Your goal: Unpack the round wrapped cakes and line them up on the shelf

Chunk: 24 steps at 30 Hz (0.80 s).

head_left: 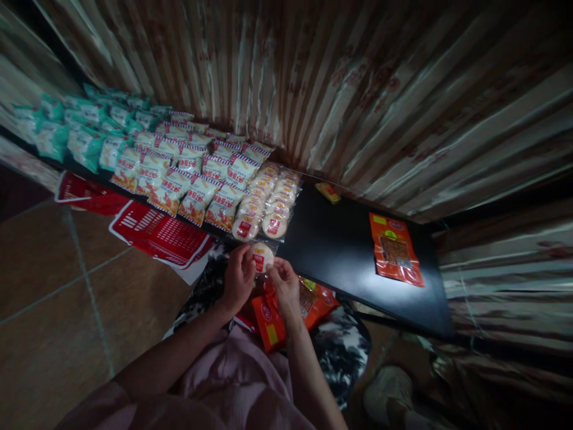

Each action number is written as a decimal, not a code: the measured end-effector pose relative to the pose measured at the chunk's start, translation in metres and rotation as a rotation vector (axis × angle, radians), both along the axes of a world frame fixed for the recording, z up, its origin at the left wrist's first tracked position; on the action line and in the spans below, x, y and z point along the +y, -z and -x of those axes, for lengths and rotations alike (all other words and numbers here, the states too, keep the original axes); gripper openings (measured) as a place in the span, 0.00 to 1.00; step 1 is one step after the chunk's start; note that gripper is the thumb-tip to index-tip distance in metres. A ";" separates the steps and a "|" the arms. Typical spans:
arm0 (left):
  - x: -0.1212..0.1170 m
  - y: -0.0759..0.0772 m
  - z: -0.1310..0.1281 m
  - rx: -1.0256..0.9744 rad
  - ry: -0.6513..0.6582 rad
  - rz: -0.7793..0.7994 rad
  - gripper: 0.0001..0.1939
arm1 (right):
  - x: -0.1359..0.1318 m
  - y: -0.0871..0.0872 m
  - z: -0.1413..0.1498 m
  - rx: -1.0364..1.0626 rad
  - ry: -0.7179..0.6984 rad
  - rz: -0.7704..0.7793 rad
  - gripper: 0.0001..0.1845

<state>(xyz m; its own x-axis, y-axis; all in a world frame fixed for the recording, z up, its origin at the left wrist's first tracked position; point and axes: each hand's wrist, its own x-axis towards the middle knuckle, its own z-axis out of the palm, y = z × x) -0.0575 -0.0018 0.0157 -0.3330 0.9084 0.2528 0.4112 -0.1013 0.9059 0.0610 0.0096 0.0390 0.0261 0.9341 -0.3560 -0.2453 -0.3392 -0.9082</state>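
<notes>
Between my two hands is a round white cracker packet (262, 258) in clear wrap with a red label, held just in front of the black shelf. My left hand (239, 278) pinches its left edge, and the fingers of my right hand (284, 283) close on its right edge. Right behind it stand two rows of matching round packets (268, 206) on the shelf. On my lap, below my hands, lie orange snack bags (273, 319), partly covered by my right forearm.
Left along the shelf (322, 245) are rows of striped snack bags (197, 191) and green bags (83, 143). An orange bag (396, 249) and a small yellow packet (328, 193) lie to the right. Red baskets (161, 236) sit below left; a pleated curtain (277, 77) hangs behind.
</notes>
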 end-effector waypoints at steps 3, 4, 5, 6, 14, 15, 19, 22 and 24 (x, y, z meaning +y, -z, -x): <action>-0.005 -0.002 -0.002 -0.006 0.030 -0.017 0.17 | -0.004 -0.002 0.001 -0.022 0.002 -0.031 0.18; -0.006 -0.003 -0.003 -0.016 0.039 -0.013 0.16 | -0.005 -0.003 0.002 -0.039 -0.002 -0.045 0.18; -0.008 -0.004 -0.004 -0.029 0.050 -0.007 0.16 | -0.007 -0.004 0.003 -0.061 -0.006 -0.059 0.18; -0.009 -0.005 -0.004 -0.048 0.062 0.003 0.16 | -0.009 -0.006 0.004 -0.084 -0.011 -0.071 0.18; -0.019 -0.026 -0.008 -0.376 0.159 0.108 0.15 | -0.020 -0.018 0.013 -0.213 -0.032 -0.224 0.13; -0.020 -0.029 -0.009 -0.433 0.175 0.125 0.15 | -0.021 -0.018 0.014 -0.229 -0.035 -0.258 0.12; -0.025 -0.032 -0.009 -0.551 0.190 0.168 0.18 | -0.023 -0.013 0.013 -0.383 -0.060 -0.403 0.09; -0.026 -0.027 -0.008 -0.521 0.129 0.208 0.21 | -0.025 -0.008 0.012 -0.507 -0.107 -0.505 0.08; -0.026 -0.025 -0.007 -0.498 0.086 0.228 0.21 | -0.026 -0.006 0.012 -0.549 -0.132 -0.541 0.08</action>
